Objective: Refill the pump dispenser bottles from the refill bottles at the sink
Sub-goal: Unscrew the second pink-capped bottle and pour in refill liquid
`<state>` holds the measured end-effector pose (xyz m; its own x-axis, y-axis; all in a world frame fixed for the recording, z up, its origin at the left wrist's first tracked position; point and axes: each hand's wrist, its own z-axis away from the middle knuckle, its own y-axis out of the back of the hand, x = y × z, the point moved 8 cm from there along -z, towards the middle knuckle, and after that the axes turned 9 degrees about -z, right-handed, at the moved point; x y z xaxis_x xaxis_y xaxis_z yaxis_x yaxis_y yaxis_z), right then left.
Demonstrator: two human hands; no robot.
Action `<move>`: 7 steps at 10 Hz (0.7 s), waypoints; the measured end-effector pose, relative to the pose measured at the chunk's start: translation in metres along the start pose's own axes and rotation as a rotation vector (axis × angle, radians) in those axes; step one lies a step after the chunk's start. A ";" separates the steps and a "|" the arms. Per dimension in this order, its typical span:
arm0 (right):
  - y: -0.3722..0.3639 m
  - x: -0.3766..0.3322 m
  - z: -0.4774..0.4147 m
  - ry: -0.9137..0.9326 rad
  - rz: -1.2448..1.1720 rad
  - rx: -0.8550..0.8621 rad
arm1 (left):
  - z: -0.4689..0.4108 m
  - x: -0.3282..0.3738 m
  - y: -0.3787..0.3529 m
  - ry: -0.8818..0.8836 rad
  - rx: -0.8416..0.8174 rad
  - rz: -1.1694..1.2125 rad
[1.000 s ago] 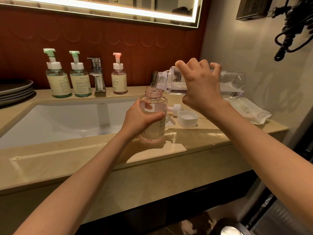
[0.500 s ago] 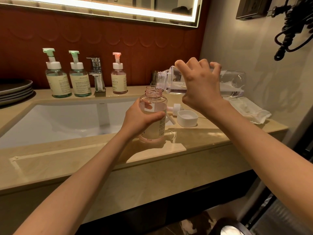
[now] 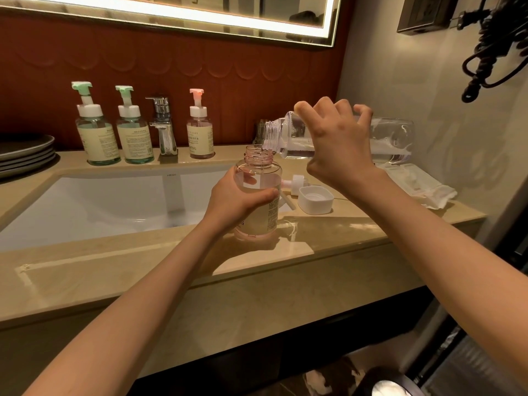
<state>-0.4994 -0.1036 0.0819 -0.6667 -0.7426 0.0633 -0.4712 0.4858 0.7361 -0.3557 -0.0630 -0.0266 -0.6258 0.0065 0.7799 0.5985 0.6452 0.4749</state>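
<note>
- Nearest the camera, the beige counter (image 3: 177,270) runs across, both bare forearms reaching out over it.
- Left hand (image 3: 237,201) is wrapped round the pump bottle (image 3: 267,221), thumb across the front and fingers curled behind. The bottle stands upright on the counter at the right corner of the sink (image 3: 94,207), its neck open and pale liquid well up inside.
- Just right of it, the pump head (image 3: 297,182) lies on its side with its tube pointing at the bottle, and a white cap (image 3: 315,199) sits open side up beside it.
- Right hand (image 3: 340,147) comes in above, fingers clawed over the top of the clear refill bottle (image 3: 395,138). It is tipped almost flat, with its mouth just over the open neck below.
- Behind that arm, a crinkled packet (image 3: 417,185) lies flat by the wall.
- Back ledge: two green-topped bottles (image 3: 97,132) (image 3: 134,135), the tap (image 3: 163,127), then a pink-topped bottle (image 3: 200,135), all upright.
- Far left, stacked plates (image 3: 25,152); above, the lit mirror (image 3: 171,10).
</note>
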 end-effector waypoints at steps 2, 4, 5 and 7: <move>0.001 -0.001 0.000 0.000 0.001 -0.007 | 0.000 -0.001 0.000 0.002 0.000 0.009; 0.001 0.000 0.000 0.001 0.006 -0.009 | 0.000 -0.001 -0.001 0.001 0.000 0.009; 0.002 0.000 0.000 0.003 0.003 -0.001 | 0.000 0.000 0.000 -0.003 0.000 0.018; 0.002 -0.001 0.000 0.005 0.004 0.006 | 0.000 -0.001 -0.001 -0.005 -0.008 0.021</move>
<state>-0.4995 -0.1024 0.0833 -0.6657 -0.7430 0.0692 -0.4720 0.4911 0.7321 -0.3555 -0.0636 -0.0274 -0.6161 0.0239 0.7873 0.6151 0.6389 0.4620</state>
